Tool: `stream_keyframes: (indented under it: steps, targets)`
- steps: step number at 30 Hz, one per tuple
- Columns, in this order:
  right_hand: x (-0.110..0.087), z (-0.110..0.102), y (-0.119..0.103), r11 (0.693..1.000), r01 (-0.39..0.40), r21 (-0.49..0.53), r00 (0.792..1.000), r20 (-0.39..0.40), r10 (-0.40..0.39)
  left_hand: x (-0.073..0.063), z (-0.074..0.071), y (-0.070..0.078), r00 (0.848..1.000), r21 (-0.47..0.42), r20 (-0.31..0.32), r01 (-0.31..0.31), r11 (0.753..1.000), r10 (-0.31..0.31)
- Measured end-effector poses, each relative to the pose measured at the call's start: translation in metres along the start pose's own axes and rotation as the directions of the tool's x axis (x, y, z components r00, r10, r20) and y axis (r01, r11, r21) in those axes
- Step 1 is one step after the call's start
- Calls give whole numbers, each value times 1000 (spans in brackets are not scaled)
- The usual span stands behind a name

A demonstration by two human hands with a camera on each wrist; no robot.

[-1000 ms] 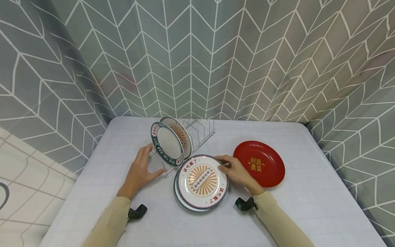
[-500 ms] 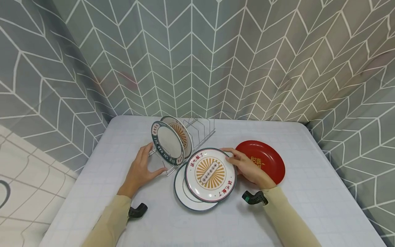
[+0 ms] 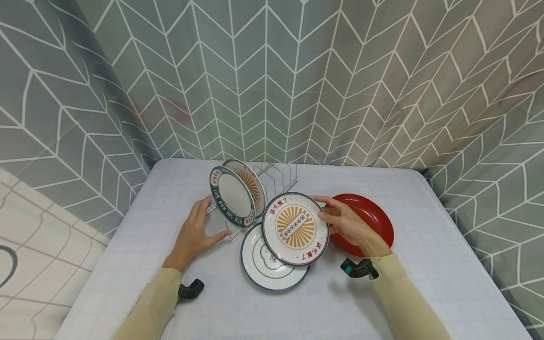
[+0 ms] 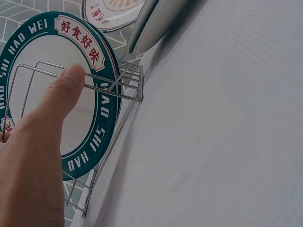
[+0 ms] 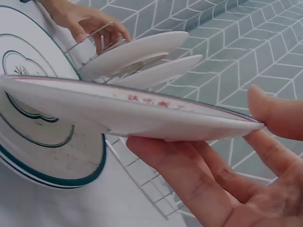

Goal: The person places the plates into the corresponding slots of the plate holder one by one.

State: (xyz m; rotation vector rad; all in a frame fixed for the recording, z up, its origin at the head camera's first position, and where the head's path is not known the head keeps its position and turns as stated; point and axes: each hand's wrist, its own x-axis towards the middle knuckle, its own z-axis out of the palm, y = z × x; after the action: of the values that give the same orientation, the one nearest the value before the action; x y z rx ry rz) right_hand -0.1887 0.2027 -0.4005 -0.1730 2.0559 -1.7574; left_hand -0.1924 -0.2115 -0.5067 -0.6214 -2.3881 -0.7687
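My left hand (image 3: 193, 236) grips the near end of a wire dish rack (image 4: 113, 85), its thumb over the wires. Two plates stand tilted in the rack: a green-rimmed plate (image 3: 233, 196) in front and a plate with an orange sunburst (image 3: 253, 185) behind it. My right hand (image 3: 346, 224) pinches the right edge of a white sunburst plate (image 3: 296, 228), thumb on top and fingers underneath. This plate is raised and tilted, partly covering a white plate with a dark rim (image 3: 272, 276) that lies on the table.
A red oval plate (image 3: 374, 217) with gold characters lies on the right, partly behind my right hand. A white cloth covers the table (image 3: 433, 264). Patterned grey curtains (image 3: 263, 94) hang at the back and sides.
My right hand has lifted the sunburst plate off the lower plate and moved it right and away from me, uncovering more of the lower plate. My left hand has stayed at the rack.
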Motion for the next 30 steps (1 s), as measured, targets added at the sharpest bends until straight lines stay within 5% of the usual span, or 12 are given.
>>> stream_keyframes:
  steps: [10,18,30]
  targets:
    - [-7,-15,-35,987,152,44,987,-55,-150,2,-1,1,1000,-5,-12,-8,1000,8]
    - [7,-19,-83,949,308,73,949,-98,-300,1,-3,1,1000,8,1,-2,1000,2]
    - [58,3,-128,955,286,-83,948,-122,-295,0,-3,3,1000,10,18,17,1000,-17]
